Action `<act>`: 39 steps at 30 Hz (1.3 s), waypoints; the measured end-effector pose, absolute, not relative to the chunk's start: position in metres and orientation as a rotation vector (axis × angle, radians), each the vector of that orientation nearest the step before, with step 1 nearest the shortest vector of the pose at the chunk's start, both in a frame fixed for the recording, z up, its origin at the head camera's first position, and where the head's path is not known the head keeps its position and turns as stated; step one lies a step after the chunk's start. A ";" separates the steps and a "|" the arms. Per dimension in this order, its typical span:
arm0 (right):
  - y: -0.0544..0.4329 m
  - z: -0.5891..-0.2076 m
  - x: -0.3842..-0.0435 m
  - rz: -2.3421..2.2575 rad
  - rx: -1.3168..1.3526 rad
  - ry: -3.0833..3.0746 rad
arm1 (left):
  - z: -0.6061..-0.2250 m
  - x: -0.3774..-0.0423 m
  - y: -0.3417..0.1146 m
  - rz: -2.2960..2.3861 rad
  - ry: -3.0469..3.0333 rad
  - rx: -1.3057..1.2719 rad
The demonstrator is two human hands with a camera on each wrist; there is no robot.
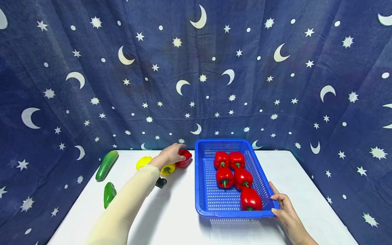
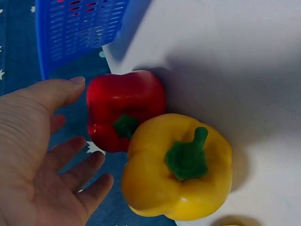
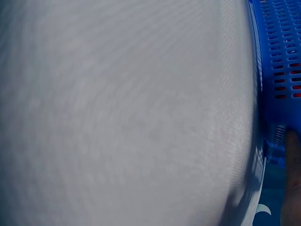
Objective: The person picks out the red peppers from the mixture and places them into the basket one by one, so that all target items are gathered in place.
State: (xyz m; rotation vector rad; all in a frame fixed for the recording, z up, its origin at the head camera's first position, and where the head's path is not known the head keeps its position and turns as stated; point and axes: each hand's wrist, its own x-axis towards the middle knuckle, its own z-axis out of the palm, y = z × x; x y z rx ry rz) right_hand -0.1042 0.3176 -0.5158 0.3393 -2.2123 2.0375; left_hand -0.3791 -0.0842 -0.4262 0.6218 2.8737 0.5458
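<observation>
My left hand reaches to the back of the table, beside a red bell pepper. In the left wrist view its fingers are spread and apart from the red pepper, which touches a yellow bell pepper with a green stem. Several red bell peppers lie inside a blue perforated basket. At the basket's near right corner, my right hand grips the rim, thumb on top. The right wrist view catches only a finger against the basket's side.
On the left lie a cucumber and a green pepper. Another yellow pepper is partly behind the left forearm. A small black object shows beside that forearm. A dark blue star-patterned cloth hangs behind the white table.
</observation>
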 end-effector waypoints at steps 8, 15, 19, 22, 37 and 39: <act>0.318 -0.515 -0.104 2.040 0.329 -2.215 | -0.430 -0.384 -0.081 0.456 2.890 0.557; 0.318 -0.515 -0.104 2.035 0.314 -2.231 | -0.434 -0.385 -0.081 0.450 2.879 0.519; 0.317 -0.514 -0.103 2.035 0.289 -2.245 | -0.436 -0.386 -0.079 0.433 2.871 0.536; 0.317 -0.514 -0.103 2.032 0.295 -2.244 | -0.437 -0.386 -0.078 0.420 2.871 0.556; 0.318 -0.515 -0.104 2.037 0.317 -2.247 | -0.439 -0.383 -0.079 0.421 2.837 0.661; 0.317 -0.515 -0.104 2.035 0.318 -2.240 | -0.438 -0.380 -0.078 0.416 2.832 0.701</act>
